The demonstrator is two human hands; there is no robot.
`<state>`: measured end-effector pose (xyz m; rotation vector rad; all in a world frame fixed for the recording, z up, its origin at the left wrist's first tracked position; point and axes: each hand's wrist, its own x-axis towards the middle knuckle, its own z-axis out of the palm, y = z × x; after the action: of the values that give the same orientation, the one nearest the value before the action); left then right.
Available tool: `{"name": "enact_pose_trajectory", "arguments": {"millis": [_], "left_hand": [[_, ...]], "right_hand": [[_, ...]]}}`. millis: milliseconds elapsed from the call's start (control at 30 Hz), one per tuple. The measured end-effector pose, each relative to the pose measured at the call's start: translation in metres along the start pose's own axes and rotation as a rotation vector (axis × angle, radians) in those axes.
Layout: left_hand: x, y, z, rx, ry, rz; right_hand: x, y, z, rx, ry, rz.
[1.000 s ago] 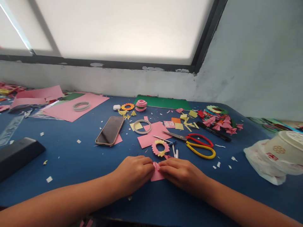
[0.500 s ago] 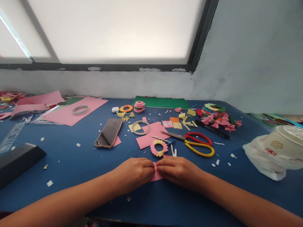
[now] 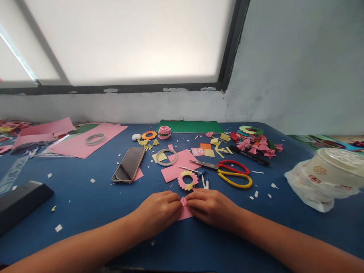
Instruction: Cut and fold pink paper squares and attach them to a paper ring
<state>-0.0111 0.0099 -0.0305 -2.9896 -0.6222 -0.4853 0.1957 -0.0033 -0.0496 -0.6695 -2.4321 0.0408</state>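
Between my hands lies a small pink paper (image 3: 185,213) with a folded, pointed top, low on the blue table. My left hand (image 3: 160,210) pinches its left side with curled fingers. On its right side, the fingers of my right hand (image 3: 209,206) are closed on the same paper, covering part of it. Just beyond my fingertips is a pink and yellow folded-paper ring (image 3: 187,180). Beside that ring are a craft knife (image 3: 203,173) and white pen-like sticks (image 3: 207,183). Scissors (image 3: 227,170) with red and yellow handles lie farther right.
A phone (image 3: 129,165) and a tape roll (image 3: 166,157) lie left of a pink sheet (image 3: 182,163). A black marker (image 3: 251,156) and folded-paper pile (image 3: 260,141) are back right. A bagged cup (image 3: 327,174) stands at right, a dark block (image 3: 24,204) at left.
The camera view has shifted slightly right and up. My fingers have moved a little on the pink paper, and more of its folded top shows between them.
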Motion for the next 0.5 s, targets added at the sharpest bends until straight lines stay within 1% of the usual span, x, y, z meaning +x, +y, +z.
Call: {"name": "enact_pose_trajectory", "arguments": {"millis": [133, 267, 500], "left_hand": [[0.001, 0.001, -0.001, 0.008, 0.008, 0.02], [0.0, 0.0, -0.002, 0.016, -0.026, 0.034], [-0.001, -0.001, -0.002, 0.038, -0.057, 0.016]], "right_hand": [[0.001, 0.003, -0.001, 0.033, -0.006, -0.025], [0.001, 0.007, -0.002, 0.054, -0.034, -0.03], [0.0, 0.012, -0.002, 0.094, -0.046, -0.073]]}}
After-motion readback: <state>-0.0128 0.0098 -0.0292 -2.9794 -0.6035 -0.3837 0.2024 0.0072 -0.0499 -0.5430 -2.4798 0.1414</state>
